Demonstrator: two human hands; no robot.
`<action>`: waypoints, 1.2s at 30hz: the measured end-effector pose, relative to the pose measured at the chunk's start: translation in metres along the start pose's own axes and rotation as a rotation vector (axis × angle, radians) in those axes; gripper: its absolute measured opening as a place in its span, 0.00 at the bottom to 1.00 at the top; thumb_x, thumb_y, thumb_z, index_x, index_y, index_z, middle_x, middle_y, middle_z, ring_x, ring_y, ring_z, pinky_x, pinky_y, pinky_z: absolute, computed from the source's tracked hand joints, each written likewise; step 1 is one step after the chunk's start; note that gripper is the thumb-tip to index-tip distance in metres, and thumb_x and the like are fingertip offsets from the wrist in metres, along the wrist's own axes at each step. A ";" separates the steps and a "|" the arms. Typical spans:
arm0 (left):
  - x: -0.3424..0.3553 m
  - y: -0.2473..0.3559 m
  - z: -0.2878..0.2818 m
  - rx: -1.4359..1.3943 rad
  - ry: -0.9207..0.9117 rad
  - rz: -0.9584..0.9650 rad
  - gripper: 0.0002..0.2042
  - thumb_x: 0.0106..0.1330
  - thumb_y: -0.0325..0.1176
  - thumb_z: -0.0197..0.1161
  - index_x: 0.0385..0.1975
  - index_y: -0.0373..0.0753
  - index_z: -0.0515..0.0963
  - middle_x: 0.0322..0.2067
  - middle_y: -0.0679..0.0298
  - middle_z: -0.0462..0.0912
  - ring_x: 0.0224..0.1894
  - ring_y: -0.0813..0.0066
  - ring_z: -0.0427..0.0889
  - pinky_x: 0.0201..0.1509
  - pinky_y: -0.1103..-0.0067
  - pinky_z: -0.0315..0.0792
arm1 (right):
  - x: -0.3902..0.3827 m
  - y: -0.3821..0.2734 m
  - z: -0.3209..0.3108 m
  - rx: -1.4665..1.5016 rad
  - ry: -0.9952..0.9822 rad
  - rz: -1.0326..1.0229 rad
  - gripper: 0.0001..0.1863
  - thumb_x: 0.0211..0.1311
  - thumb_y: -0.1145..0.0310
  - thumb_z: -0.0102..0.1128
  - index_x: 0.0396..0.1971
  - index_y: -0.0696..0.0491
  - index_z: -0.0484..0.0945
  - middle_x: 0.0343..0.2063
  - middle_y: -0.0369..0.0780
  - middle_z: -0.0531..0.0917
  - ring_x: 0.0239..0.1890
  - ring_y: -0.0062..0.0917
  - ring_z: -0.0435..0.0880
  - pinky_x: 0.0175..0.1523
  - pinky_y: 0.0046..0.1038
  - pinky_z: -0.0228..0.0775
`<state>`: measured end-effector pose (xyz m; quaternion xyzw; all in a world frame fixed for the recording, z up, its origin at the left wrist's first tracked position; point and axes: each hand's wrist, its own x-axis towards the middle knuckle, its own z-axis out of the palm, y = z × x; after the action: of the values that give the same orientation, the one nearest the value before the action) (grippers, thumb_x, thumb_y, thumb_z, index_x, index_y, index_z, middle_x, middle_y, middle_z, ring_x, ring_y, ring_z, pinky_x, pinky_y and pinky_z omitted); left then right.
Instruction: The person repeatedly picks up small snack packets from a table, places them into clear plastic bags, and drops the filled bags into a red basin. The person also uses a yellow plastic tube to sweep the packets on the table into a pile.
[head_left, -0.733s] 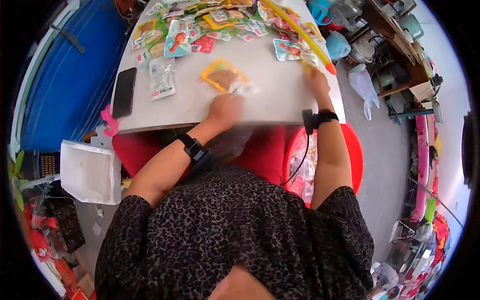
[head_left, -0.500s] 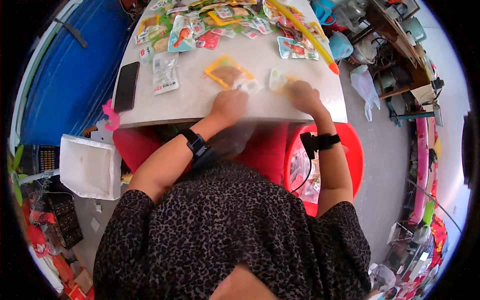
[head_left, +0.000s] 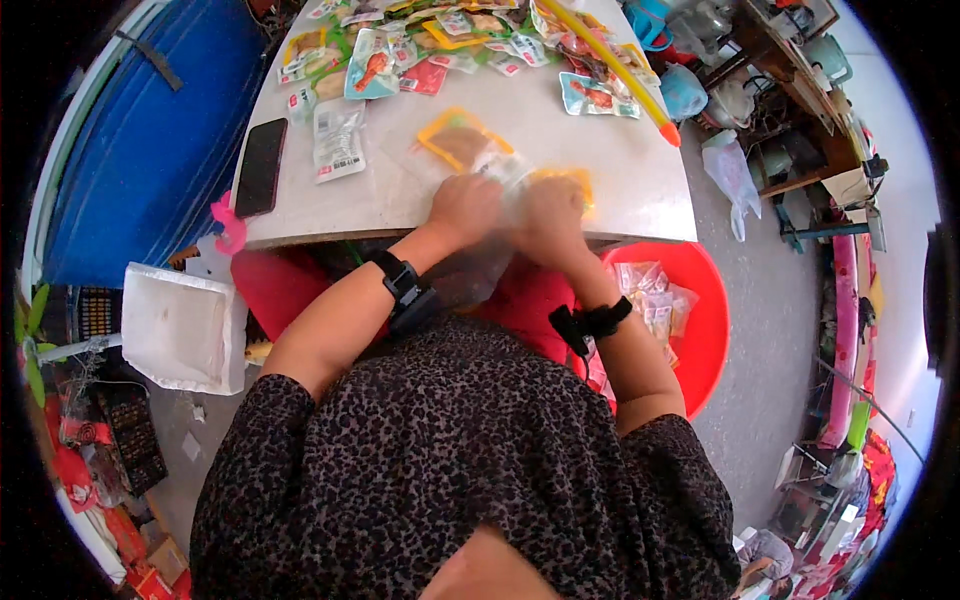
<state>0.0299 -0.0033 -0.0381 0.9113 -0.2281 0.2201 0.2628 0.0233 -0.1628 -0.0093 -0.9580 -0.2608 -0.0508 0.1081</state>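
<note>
My left hand [head_left: 463, 210] is closed at the table's near edge on what looks like a clear plastic bag [head_left: 470, 275], part of which hangs below the edge. Just beyond it lies a yellow-edged food packet [head_left: 455, 143] with brown contents, clear film around its near side. Close beside the left hand, my right hand [head_left: 548, 215], a little blurred, has its fingers curled on a yellow packet [head_left: 578, 182] that sticks out past the knuckles. The fingertips of both hands are partly hidden.
Several sealed food packets [head_left: 372, 66] cover the table's far part, beside a yellow tube with an orange tip [head_left: 668, 134]. A white packet [head_left: 338, 145] and a phone [head_left: 262, 165] lie left. A red tub [head_left: 705, 330] with packets stands below right, a white foam box [head_left: 180, 330] below left.
My right hand has moved left and nearer with the yellow packet, up against the left hand. The left hand has barely moved.
</note>
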 end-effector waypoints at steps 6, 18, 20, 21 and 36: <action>0.000 0.007 -0.001 0.033 -0.063 -0.091 0.04 0.45 0.30 0.50 0.16 0.38 0.65 0.18 0.57 0.68 0.24 0.57 0.69 0.25 0.66 0.62 | -0.024 0.041 0.032 -0.024 0.204 -0.199 0.17 0.31 0.70 0.56 0.28 0.55 0.68 0.32 0.42 0.70 0.42 0.36 0.66 0.46 0.39 0.54; 0.008 0.017 -0.015 -0.219 -0.246 -0.458 0.08 0.49 0.34 0.46 0.21 0.36 0.68 0.22 0.53 0.71 0.27 0.54 0.70 0.28 0.67 0.63 | -0.039 0.039 -0.060 1.637 0.450 0.626 0.11 0.51 0.74 0.45 0.36 0.59 0.64 0.28 0.41 0.73 0.29 0.26 0.74 0.28 0.25 0.70; 0.009 0.015 -0.011 -0.269 -0.267 -0.471 0.08 0.50 0.34 0.46 0.22 0.36 0.68 0.22 0.52 0.72 0.27 0.54 0.70 0.28 0.68 0.63 | -0.040 0.034 -0.043 1.752 0.488 0.633 0.11 0.51 0.75 0.44 0.37 0.59 0.63 0.31 0.41 0.72 0.31 0.27 0.74 0.29 0.27 0.71; 0.010 0.014 -0.010 -0.293 -0.258 -0.469 0.08 0.50 0.34 0.46 0.22 0.36 0.68 0.22 0.52 0.72 0.27 0.55 0.70 0.28 0.69 0.63 | -0.039 0.030 -0.034 1.809 0.505 0.635 0.12 0.51 0.76 0.43 0.38 0.59 0.62 0.32 0.42 0.72 0.32 0.28 0.74 0.30 0.28 0.71; 0.015 0.032 -0.010 -0.229 -0.163 -0.294 0.07 0.51 0.32 0.46 0.22 0.36 0.66 0.23 0.52 0.70 0.28 0.53 0.69 0.30 0.67 0.63 | -0.018 0.026 0.044 0.543 0.314 0.286 0.10 0.48 0.78 0.44 0.34 0.58 0.65 0.29 0.39 0.73 0.30 0.26 0.72 0.31 0.23 0.67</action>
<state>0.0223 -0.0267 -0.0104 0.9137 -0.1368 0.0774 0.3746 0.0233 -0.1832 -0.0592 -0.9016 -0.1080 -0.1110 0.4039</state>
